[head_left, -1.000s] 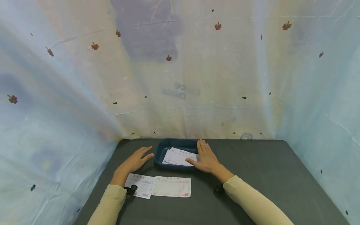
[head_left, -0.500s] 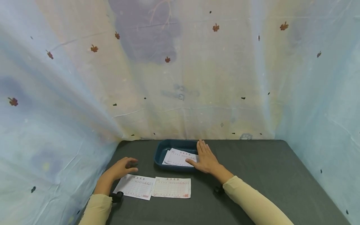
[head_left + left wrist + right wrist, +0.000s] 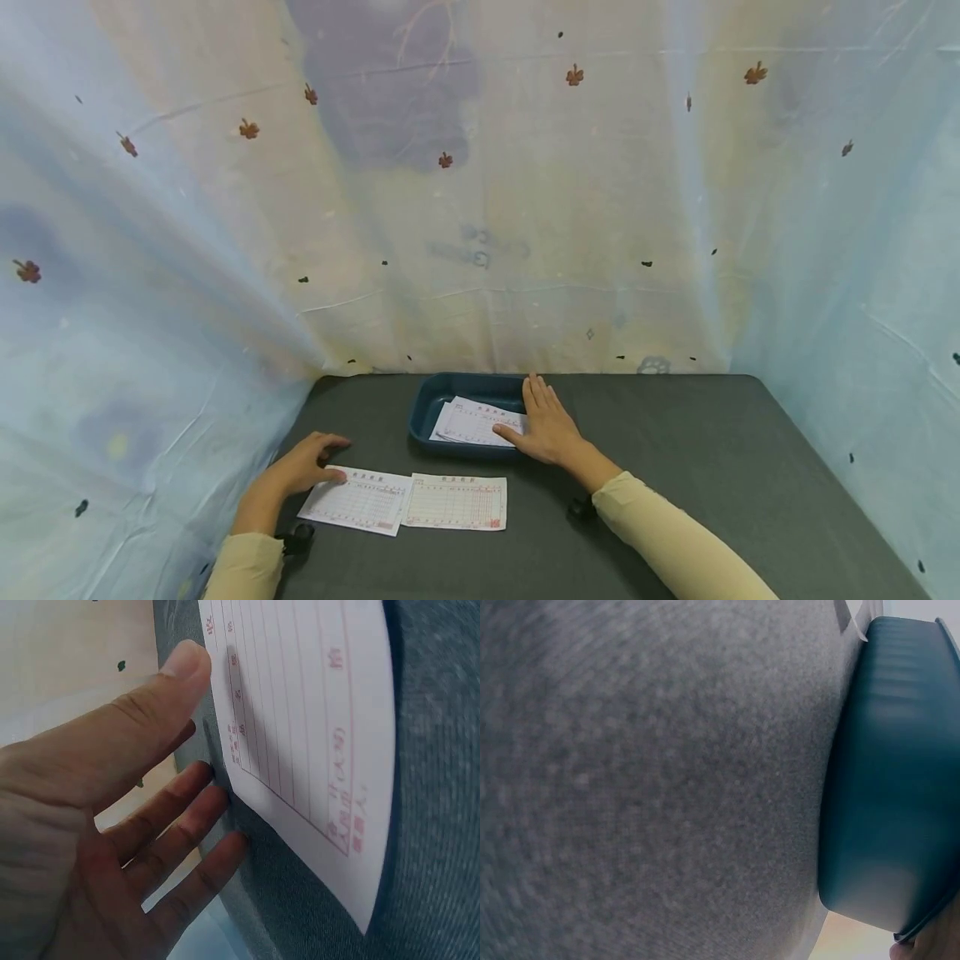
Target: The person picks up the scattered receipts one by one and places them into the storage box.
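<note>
My left hand is at the upper left corner of a white printed form slip on the table. Thumb and fingers are spread apart; in the left wrist view the thumb overlaps the slip's long edge, and the other fingertips reach the cloth beside it. A second, cream slip lies against the first one's right side. Behind them stands a dark blue plastic tray with several white slips inside. My right hand rests with straight fingers over the tray's right end.
The table has a dark grey cloth surface with rounded far corners. A pale patterned curtain hangs behind it and along both sides. The tray stands close to the table's far edge.
My left hand has drawn back from beside the tray, moving left and toward me, then down to the left slip's corner. The right hand stays on the tray.
</note>
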`<state>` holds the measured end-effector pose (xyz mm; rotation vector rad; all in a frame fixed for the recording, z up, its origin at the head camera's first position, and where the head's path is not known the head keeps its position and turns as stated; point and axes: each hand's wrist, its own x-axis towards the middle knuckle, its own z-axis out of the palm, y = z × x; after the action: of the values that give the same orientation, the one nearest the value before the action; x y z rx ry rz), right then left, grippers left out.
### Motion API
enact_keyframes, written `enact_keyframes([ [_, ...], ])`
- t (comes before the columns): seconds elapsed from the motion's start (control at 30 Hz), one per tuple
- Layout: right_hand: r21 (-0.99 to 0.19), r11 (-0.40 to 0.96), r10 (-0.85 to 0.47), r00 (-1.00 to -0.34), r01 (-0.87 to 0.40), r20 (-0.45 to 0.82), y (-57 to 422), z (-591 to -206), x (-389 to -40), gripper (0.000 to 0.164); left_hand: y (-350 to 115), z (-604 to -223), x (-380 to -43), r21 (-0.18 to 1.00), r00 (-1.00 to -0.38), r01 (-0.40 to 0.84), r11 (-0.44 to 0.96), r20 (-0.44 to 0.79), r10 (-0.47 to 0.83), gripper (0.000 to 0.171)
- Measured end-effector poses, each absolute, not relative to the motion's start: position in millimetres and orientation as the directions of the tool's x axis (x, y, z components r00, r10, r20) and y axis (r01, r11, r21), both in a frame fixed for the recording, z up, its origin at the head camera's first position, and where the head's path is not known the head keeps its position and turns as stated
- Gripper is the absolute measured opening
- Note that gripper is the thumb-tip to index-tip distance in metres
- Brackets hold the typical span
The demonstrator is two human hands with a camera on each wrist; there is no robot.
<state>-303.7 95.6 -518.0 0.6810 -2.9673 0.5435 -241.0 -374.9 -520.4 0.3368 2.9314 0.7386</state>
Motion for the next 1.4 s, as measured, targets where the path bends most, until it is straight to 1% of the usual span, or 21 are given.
enact_keyframes([
  [0.23, -0.333, 0.838, -0.413, -0.901, -0.433, 0.133, 95, -518, -303, 0.115, -378, -520, -237, 0.486, -0.977, 0.155, 0.860, -0.055, 0.207, 0.064],
  [0.4, -0.343, 0.822, -0.425, -0.891, -0.454, 0.161, 95, -521, -304, 0.117, -381, -523, -235, 0.479, -0.976, 0.171, 0.861, -0.037, 0.215, 0.062],
  [0.5, -0.335, 0.827, -0.425, -0.892, -0.452, 0.155, 94, -523, -305, 0.118, -383, -525, -234, 0.483, -0.977, 0.167, 0.860, -0.034, 0.209, 0.058],
  [0.83, -0.327, 0.844, -0.410, -0.905, -0.424, 0.114, 95, -521, -304, 0.115, -374, -523, -243, 0.472, -0.983, 0.111, 0.875, -0.078, 0.167, 0.045],
  [1.0, -0.330, 0.843, -0.409, -0.905, -0.425, 0.121, 94, -522, -304, 0.115, -371, -524, -246, 0.453, -0.984, 0.118, 0.883, -0.069, 0.167, 0.039],
  [1.17, -0.337, 0.839, -0.410, -0.904, -0.427, 0.122, 94, -522, -303, 0.116, -372, -528, -246, 0.460, -0.984, 0.127, 0.879, -0.055, 0.172, 0.033],
  [1.4, -0.324, 0.839, -0.417, -0.899, -0.437, 0.133, 96, -526, -308, 0.117, -373, -529, -248, 0.457, -0.982, 0.139, 0.879, -0.051, 0.182, 0.030],
])
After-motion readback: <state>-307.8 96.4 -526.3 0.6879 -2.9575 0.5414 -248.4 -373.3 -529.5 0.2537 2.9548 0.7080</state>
